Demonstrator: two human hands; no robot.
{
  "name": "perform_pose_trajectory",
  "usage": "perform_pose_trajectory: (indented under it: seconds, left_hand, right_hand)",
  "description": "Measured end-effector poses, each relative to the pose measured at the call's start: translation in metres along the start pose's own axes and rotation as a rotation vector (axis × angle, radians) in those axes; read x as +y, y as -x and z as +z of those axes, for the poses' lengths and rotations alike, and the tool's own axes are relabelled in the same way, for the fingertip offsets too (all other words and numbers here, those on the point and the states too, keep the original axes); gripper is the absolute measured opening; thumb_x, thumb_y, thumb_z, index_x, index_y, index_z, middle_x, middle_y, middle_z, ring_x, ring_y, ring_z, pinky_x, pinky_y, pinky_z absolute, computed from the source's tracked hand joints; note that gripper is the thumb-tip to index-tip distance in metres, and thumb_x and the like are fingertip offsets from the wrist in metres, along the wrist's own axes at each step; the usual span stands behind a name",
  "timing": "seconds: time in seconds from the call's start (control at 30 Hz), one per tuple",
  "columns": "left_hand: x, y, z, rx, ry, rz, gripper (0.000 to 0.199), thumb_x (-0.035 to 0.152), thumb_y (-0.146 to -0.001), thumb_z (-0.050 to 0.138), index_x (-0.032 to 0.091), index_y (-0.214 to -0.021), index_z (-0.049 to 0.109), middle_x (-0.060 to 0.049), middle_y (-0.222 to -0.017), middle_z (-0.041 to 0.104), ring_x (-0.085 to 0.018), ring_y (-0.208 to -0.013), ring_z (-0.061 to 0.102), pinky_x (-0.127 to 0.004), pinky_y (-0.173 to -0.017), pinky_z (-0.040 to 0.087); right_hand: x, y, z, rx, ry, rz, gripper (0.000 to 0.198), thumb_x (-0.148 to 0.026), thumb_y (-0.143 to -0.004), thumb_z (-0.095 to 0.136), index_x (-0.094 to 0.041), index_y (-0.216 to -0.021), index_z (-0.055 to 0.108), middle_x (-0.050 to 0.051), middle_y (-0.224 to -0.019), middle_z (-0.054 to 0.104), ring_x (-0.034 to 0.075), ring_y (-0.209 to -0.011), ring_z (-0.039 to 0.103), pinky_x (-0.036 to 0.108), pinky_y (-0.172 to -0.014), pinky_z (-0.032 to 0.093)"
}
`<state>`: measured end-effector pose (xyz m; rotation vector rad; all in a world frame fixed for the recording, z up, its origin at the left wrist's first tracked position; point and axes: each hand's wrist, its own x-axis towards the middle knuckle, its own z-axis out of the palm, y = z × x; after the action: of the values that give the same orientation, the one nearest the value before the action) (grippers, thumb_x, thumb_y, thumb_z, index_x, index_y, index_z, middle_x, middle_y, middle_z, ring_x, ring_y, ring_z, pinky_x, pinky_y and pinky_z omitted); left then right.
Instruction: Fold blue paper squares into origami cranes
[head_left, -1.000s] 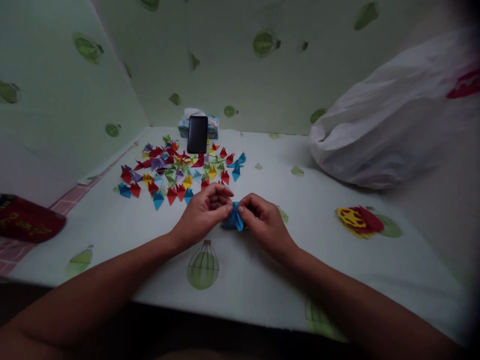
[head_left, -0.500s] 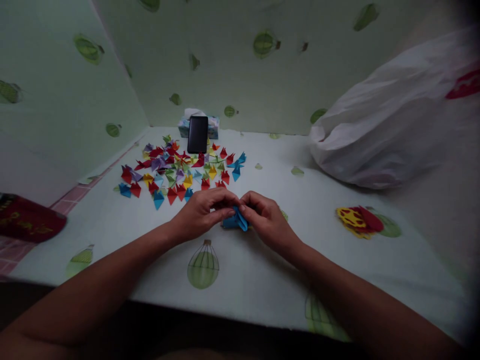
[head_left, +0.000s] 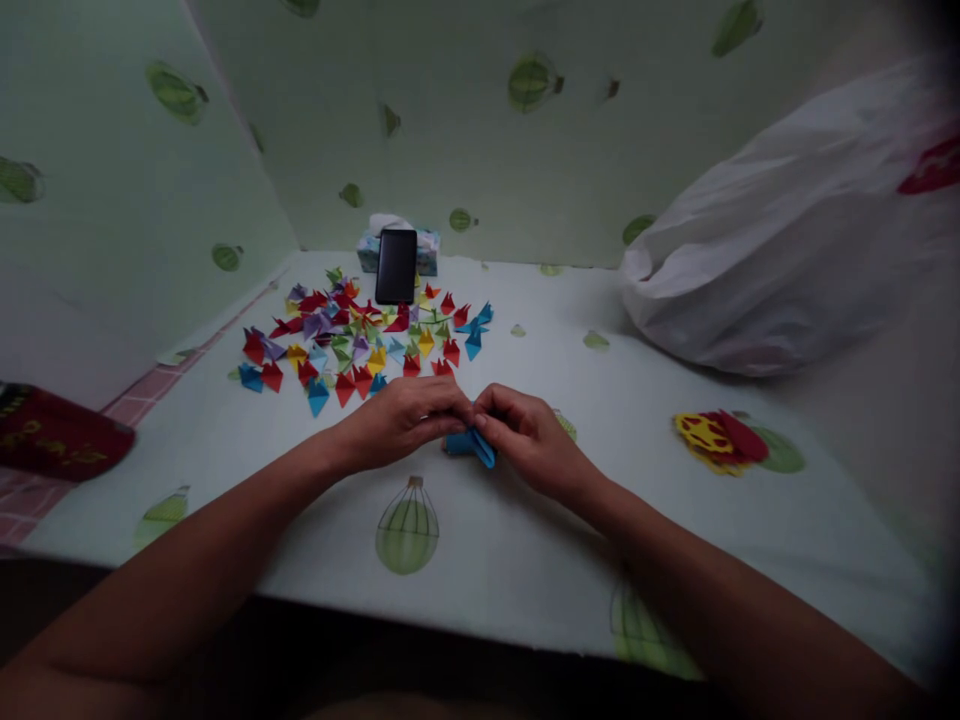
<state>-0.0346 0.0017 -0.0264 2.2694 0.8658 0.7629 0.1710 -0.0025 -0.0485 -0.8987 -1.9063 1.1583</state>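
Note:
A piece of blue folded paper (head_left: 484,450) is pinched between my two hands, low over the table. My left hand (head_left: 409,415) grips it from the left with thumb and fingertips closed. From the right, my right hand (head_left: 529,435) pinches the same paper, its curled fingers meeting the left fingertips. Part of the paper is hidden behind the fingers. Something blue lies flat beneath it; whether that is a separate sheet I cannot tell. Just beyond my hands, many small folded paper birds (head_left: 345,385) in red, blue, yellow, green and purple lie spread on the table.
A black phone (head_left: 396,267) leans on a tissue box (head_left: 427,255) at the back. A large white plastic bag (head_left: 750,260) stands at the right, with yellow and red cutouts (head_left: 716,440) in front of it. At the left edge lies a dark red object (head_left: 64,435) with gold marks.
My left fingertips have slid slightly left and down along the blue paper. My right hand has shifted a little left, still pinching it.

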Motion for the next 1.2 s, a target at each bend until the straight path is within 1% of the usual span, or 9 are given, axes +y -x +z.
perform_pose_trajectory:
  seconds: [0.13, 0.27, 0.4, 0.5, 0.63, 0.77, 0.9, 1.07, 1.2]
  left_hand:
    - [0.000, 0.001, -0.003, -0.089, -0.016, 0.002, 0.014, 0.022, -0.091, 0.058, 0.020, -0.089, 0.072, -0.005, -0.087, 0.069, -0.017, -0.083, 0.063, -0.026, -0.079, 0.047]
    - [-0.002, 0.002, -0.005, -0.099, -0.027, 0.024, 0.016, 0.023, -0.092, 0.059, 0.022, -0.096, 0.074, -0.007, -0.095, 0.069, -0.018, -0.086, 0.064, -0.026, -0.080, 0.047]
    - [0.001, 0.001, -0.005, -0.116, -0.012, 0.017, 0.016, 0.023, -0.092, 0.059, 0.022, -0.088, 0.074, -0.006, -0.090, 0.068, -0.017, -0.081, 0.063, -0.025, -0.077, 0.047]
    - [0.004, 0.001, -0.003, -0.126, -0.010, 0.008, 0.016, 0.022, -0.091, 0.058, 0.021, -0.083, 0.072, -0.005, -0.084, 0.068, -0.017, -0.079, 0.062, -0.025, -0.077, 0.047]
    - [0.003, 0.001, 0.005, 0.011, 0.032, -0.043, 0.008, 0.022, -0.087, 0.064, 0.019, -0.084, 0.071, -0.005, -0.084, 0.068, -0.017, -0.080, 0.063, -0.027, -0.077, 0.048]
    - [0.000, 0.002, 0.019, 0.245, 0.427, -0.331, 0.017, 0.030, -0.083, 0.069, 0.017, -0.094, 0.066, -0.002, -0.081, 0.067, -0.014, -0.069, 0.063, -0.027, -0.066, 0.052]
    - [0.003, 0.002, 0.029, 0.266, 0.692, -0.515, 0.024, 0.034, -0.078, 0.075, 0.014, -0.089, 0.068, -0.002, -0.078, 0.067, -0.013, -0.066, 0.062, -0.027, -0.065, 0.053]
    - [0.009, 0.002, 0.031, 0.294, 0.759, -0.566, 0.025, 0.033, -0.070, 0.081, 0.014, -0.082, 0.070, 0.000, -0.073, 0.066, -0.011, -0.064, 0.059, -0.024, -0.063, 0.051]
    - [0.010, 0.002, 0.031, 0.299, 0.745, -0.561, 0.023, 0.033, -0.070, 0.081, 0.014, -0.080, 0.071, 0.001, -0.071, 0.065, -0.010, -0.063, 0.058, -0.024, -0.063, 0.049]
  right_hand:
    - [0.001, 0.000, 0.000, -0.036, -0.011, -0.019, 0.016, -0.026, -0.087, 0.054, -0.018, -0.073, 0.053, -0.001, -0.069, 0.053, 0.013, -0.066, 0.046, 0.027, -0.064, 0.038]
    - [0.003, -0.002, -0.001, -0.057, -0.106, 0.046, 0.016, -0.030, -0.086, 0.055, -0.018, -0.075, 0.054, -0.001, -0.071, 0.053, 0.013, -0.066, 0.046, 0.026, -0.062, 0.038]
    - [0.005, -0.003, -0.002, -0.104, -0.175, 0.095, 0.017, -0.031, -0.085, 0.057, -0.018, -0.075, 0.054, -0.002, -0.070, 0.053, 0.012, -0.065, 0.046, 0.026, -0.061, 0.038]
    - [0.005, -0.003, -0.001, -0.110, -0.128, 0.076, 0.016, -0.030, -0.085, 0.057, -0.018, -0.074, 0.054, -0.002, -0.069, 0.052, 0.012, -0.065, 0.045, 0.025, -0.060, 0.037]
    - [0.004, -0.002, 0.000, -0.018, -0.042, 0.061, 0.017, -0.029, -0.086, 0.055, -0.019, -0.073, 0.053, -0.001, -0.070, 0.052, 0.013, -0.066, 0.046, 0.026, -0.061, 0.037]
    - [0.003, 0.000, 0.002, 0.119, 0.017, 0.071, 0.014, -0.027, -0.088, 0.054, -0.019, -0.076, 0.054, -0.002, -0.068, 0.053, 0.013, -0.063, 0.047, 0.026, -0.060, 0.038]
    - [0.002, 0.003, 0.006, 0.200, 0.127, 0.013, 0.013, -0.025, -0.088, 0.052, -0.019, -0.076, 0.055, 0.000, -0.070, 0.055, 0.014, -0.065, 0.048, 0.027, -0.061, 0.038]
    - [0.004, 0.005, 0.011, 0.224, 0.204, -0.049, 0.014, -0.022, -0.089, 0.050, -0.020, -0.075, 0.053, 0.001, -0.072, 0.056, 0.015, -0.067, 0.050, 0.028, -0.063, 0.039]
    - [0.005, 0.005, 0.013, 0.229, 0.228, -0.070, 0.014, -0.021, -0.089, 0.050, -0.020, -0.075, 0.052, 0.001, -0.072, 0.057, 0.015, -0.066, 0.051, 0.027, -0.061, 0.039]
